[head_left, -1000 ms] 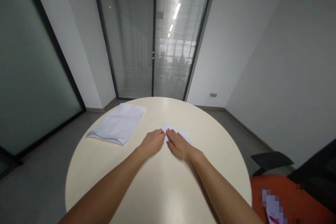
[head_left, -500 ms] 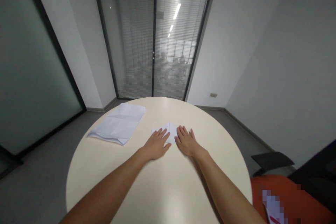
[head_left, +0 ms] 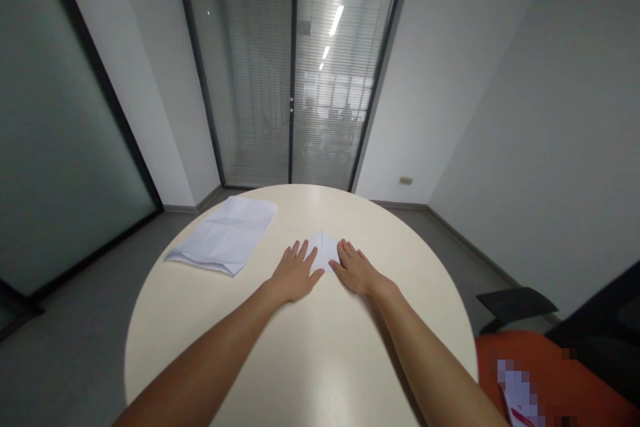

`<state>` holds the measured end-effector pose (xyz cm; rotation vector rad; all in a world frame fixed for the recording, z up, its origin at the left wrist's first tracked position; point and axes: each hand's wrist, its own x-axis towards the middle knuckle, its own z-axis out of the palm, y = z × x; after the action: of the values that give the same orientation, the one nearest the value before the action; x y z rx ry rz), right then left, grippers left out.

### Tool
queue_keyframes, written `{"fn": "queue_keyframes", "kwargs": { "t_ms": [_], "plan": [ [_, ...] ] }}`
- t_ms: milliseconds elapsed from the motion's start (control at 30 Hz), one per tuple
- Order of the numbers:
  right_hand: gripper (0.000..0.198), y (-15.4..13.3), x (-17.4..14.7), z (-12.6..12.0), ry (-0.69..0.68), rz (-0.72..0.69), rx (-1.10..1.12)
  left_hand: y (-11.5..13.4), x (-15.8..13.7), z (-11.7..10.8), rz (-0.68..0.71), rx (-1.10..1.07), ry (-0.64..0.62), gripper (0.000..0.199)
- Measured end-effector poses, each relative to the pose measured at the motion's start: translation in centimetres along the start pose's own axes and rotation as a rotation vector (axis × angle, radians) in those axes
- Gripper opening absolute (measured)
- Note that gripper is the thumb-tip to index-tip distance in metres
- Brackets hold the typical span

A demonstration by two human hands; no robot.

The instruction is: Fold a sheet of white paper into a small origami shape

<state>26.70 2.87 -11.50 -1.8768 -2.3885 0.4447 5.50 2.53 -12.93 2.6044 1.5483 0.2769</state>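
Observation:
A small folded sheet of white paper (head_left: 323, 250) lies on the round cream table (head_left: 320, 340), its pointed top facing away from me and a crease down its middle. My left hand (head_left: 296, 275) rests flat over the paper's left part, fingers spread. On the right side, my right hand (head_left: 356, 270) lies palm down with its fingers stretched out and its thumb on the paper. Both hands cover the paper's side edges, so its full outline is hidden.
A larger stack of creased white paper (head_left: 225, 233) lies at the table's far left. An orange chair (head_left: 545, 373) with a black armrest (head_left: 517, 305) stands at the right, with a partly blurred item on its seat. A glass door (head_left: 325, 80) with blinds is beyond the table.
My left hand has shifted slightly left, its fingers now over the paper's left edge. The right hand has moved a little, its thumb further onto the paper.

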Motion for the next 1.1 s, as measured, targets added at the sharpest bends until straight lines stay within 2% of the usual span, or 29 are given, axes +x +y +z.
{"fn": "queue_keyframes", "kwargs": {
  "t_ms": [200, 367, 433, 533, 600, 733, 867, 1000, 1100],
  "plan": [
    [0.079, -0.2, -0.3, -0.2, 0.023, 0.042, -0.012, 0.0, 0.1, 0.5, -0.001, 0.01, 0.068, 0.065],
    [0.078, 0.0, -0.6, -0.5, 0.049, 0.006, -0.007, 0.3, 0.0, -0.3, 0.017, 0.047, 0.139, 0.058],
    [0.075, 0.2, -0.6, -0.9, 0.073, -0.06, -0.011, 0.3, 0.1, -0.8, 0.056, 0.043, 0.163, 0.047],
    [0.056, 0.4, -0.7, -1.9, 0.131, -0.279, -0.039, 0.2, 0.2, -1.2, 0.087, 0.022, 0.159, 0.04],
    [0.045, 0.3, -0.8, -2.6, 0.156, -0.414, -0.021, 0.1, 0.4, -1.3, 0.058, 0.013, 0.162, 0.037],
    [0.039, -0.1, -1.1, -3.3, 0.087, -0.498, 0.128, 0.3, 0.4, -1.4, -0.003, 0.007, 0.193, 0.037],
    [0.036, -0.4, -1.2, -3.1, 0.01, -0.58, 0.269, 0.6, 0.1, -1.7, -0.003, 0.029, 0.197, 0.04],
    [0.024, 0.0, -0.7, -2.2, 0.113, -0.521, 0.273, 0.8, -0.1, -1.8, 0.012, 0.036, 0.193, 0.045],
    [0.043, 0.8, -0.2, -1.7, 0.241, -0.401, 0.23, 0.8, -0.1, -1.6, 0.043, 0.016, 0.189, 0.05]
  ]
}}
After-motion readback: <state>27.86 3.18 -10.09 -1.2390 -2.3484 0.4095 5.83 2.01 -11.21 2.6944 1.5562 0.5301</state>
